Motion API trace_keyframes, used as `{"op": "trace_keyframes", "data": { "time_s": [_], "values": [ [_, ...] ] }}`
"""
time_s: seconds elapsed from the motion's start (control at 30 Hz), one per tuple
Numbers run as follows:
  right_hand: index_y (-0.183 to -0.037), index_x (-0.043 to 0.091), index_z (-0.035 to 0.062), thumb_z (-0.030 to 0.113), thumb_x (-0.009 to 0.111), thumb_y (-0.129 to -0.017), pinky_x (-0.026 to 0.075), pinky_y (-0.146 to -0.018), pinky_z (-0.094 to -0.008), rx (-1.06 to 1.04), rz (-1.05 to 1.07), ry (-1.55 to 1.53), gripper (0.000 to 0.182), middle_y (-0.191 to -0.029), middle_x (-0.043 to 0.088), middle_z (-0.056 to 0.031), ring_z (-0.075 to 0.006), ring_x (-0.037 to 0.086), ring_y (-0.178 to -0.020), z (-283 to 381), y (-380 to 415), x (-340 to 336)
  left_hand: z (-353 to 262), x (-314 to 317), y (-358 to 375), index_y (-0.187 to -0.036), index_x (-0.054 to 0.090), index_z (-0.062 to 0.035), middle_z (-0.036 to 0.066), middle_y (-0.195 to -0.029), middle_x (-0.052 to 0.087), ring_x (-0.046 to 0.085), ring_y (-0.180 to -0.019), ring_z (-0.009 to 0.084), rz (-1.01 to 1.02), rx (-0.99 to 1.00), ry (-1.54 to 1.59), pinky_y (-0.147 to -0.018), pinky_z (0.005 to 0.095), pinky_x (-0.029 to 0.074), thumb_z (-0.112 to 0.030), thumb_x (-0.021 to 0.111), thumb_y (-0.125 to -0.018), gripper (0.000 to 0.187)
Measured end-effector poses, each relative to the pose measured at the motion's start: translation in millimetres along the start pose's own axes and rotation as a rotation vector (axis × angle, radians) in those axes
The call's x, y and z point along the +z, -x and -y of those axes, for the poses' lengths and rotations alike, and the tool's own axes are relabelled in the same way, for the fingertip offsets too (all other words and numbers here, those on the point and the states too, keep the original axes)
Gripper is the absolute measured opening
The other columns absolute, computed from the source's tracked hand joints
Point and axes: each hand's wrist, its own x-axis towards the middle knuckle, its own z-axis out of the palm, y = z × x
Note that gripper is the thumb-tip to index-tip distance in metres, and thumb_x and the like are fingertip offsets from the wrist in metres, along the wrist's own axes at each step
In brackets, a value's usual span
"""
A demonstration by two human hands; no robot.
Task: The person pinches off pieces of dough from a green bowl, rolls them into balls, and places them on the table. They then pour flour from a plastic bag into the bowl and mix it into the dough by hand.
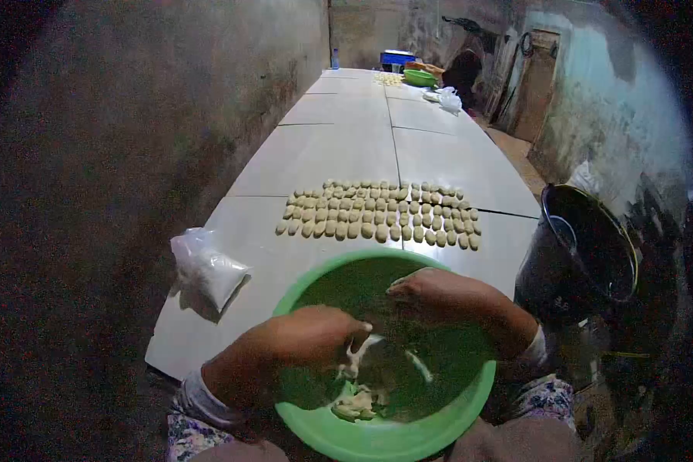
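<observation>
A large green basin (481, 393) stands in front of me, with pale, sticky dough (356, 404) at its bottom near side. My left hand (323, 335) reaches over the basin from the left, fingers curled in, just above a whitish strip of dough. Over the far right part of the basin is my right hand (423, 286), its fingers bent together and whitish at the tips. Whatever lies inside either hand is hidden. Beyond the rim, several rows of small oval dough pieces (377, 212) lie on the white table (339, 150).
A clear bag of white powder (212, 269) sits at the table's left edge. To the right stands a large black bucket (547, 262). At the far end are a green bowl (420, 78), a blue crate (397, 58) and a white plastic bag (448, 99). A wall (169, 115) runs along the left.
</observation>
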Motion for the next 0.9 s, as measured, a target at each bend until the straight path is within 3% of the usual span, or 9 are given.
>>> {"op": "trace_keyframes", "data": {
  "time_s": [0.23, 0.3, 0.33, 0.4, 0.43, 0.63, 0.67, 0.8, 0.9],
  "values": [
    [-0.101, 0.055, 0.0016, 0.015, 0.061, -0.078, 0.045, -0.073, -0.0442, -0.046, 0.013, -0.08, 0.027, -0.089, 0.056, -0.0187, -0.0362, 0.057, -0.086, 19, 7, -16, 2, -11, -2, -0.095, 0.058, -0.0053, 0.017, -0.086, 0.063, 0.061, -0.083, 0.0334, -0.407, -0.021, 0.087, -0.073, 0.0419, 0.048, -0.012, 0.058, -0.081, 0.016],
    [-0.106, 0.053, 0.0, 0.017, 0.061, -0.077, 0.045, -0.074, -0.0435, -0.12, 0.225, -0.094, 0.034, -0.097, 0.056, -0.0189, -0.0361, 0.057, -0.087, 22, 13, -22, -2, -14, 2, -0.096, 0.059, -0.005, 0.017, -0.086, 0.063, 0.062, -0.084, 0.0315, -0.425, 0.021, 0.11, -0.074, 0.0408, 0.049, -0.011, 0.058, -0.081, 0.017],
    [-0.113, 0.051, -0.0007, 0.02, 0.06, -0.081, 0.046, -0.078, -0.0442, 0.024, 0.326, -0.031, 0.039, -0.109, 0.054, -0.0203, -0.037, 0.058, -0.091, 28, 14, -22, -3, -15, 3, -0.096, 0.059, -0.0049, 0.017, -0.087, 0.063, 0.062, -0.083, 0.0311, -0.44, 0.029, 0.132, -0.074, 0.0403, 0.049, -0.012, 0.058, -0.081, 0.017],
    [-0.119, 0.048, 0.0011, 0.022, 0.057, -0.085, 0.047, -0.08, -0.046, -0.159, 0.257, 0.217, 0.041, -0.119, 0.05, -0.0213, -0.0386, 0.058, -0.093, 50, 9, -1, 2, -13, 1, -0.095, 0.059, -0.0043, 0.016, -0.088, 0.064, 0.063, -0.082, 0.03, -0.427, 0.04, 0.178, -0.073, 0.039, 0.049, -0.013, 0.058, -0.082, 0.016],
    [-0.127, 0.046, 0.0118, 0.023, 0.061, -0.082, 0.051, -0.074, -0.0475, -0.008, 0.256, 0.249, 0.049, -0.103, 0.058, -0.0219, -0.0398, 0.061, -0.09, 69, 5, 11, 3, -13, 0, -0.095, 0.059, -0.0043, 0.016, -0.088, 0.064, 0.063, -0.082, 0.03, -0.427, 0.058, 0.176, -0.073, 0.039, 0.049, -0.013, 0.058, -0.082, 0.016],
    [-0.113, 0.045, -0.002, 0.01, 0.053, -0.082, 0.048, -0.063, -0.0453, -0.568, 0.116, 0.378, 0.034, -0.095, 0.052, -0.0245, -0.0395, 0.059, -0.076, 21, -24, 99, 7, -7, -4, -0.096, 0.059, -0.0028, 0.016, -0.085, 0.064, 0.063, -0.078, 0.0302, -0.327, -0.032, 0.214, -0.069, 0.0395, 0.048, -0.018, 0.058, -0.086, 0.019],
    [-0.103, 0.045, -0.0045, 0.009, 0.054, -0.081, 0.046, -0.06, -0.045, -0.255, 0.281, 0.259, 0.027, -0.09, 0.053, -0.023, -0.0393, 0.059, -0.077, 22, -22, 98, 3, -10, -3, -0.097, 0.059, -0.003, 0.015, -0.086, 0.064, 0.062, -0.079, 0.0302, -0.279, -0.056, 0.222, -0.069, 0.04, 0.048, -0.021, 0.059, -0.086, 0.02],
    [-0.107, 0.046, -0.0004, 0.009, 0.055, -0.08, 0.048, -0.061, -0.0457, -0.261, 0.371, 0.236, 0.03, -0.091, 0.053, -0.0211, -0.0387, 0.059, -0.079, 28, -26, 83, 14, -4, -6, -0.097, 0.06, -0.0036, 0.015, -0.088, 0.065, 0.063, -0.079, 0.031, -0.279, -0.027, 0.136, -0.07, 0.0406, 0.048, -0.022, 0.059, -0.087, 0.021],
    [-0.109, 0.046, 0.0045, 0.01, 0.057, -0.079, 0.05, -0.063, -0.0467, -0.232, 0.204, 0.318, 0.033, -0.095, 0.052, -0.0206, -0.0388, 0.06, -0.079, 43, -22, 75, 18, -3, -8, -0.097, 0.06, -0.004, 0.016, -0.088, 0.065, 0.063, -0.079, 0.0314, -0.264, -0.076, 0.193, -0.07, 0.0408, 0.048, -0.022, 0.058, -0.087, 0.02]
  ]
}}
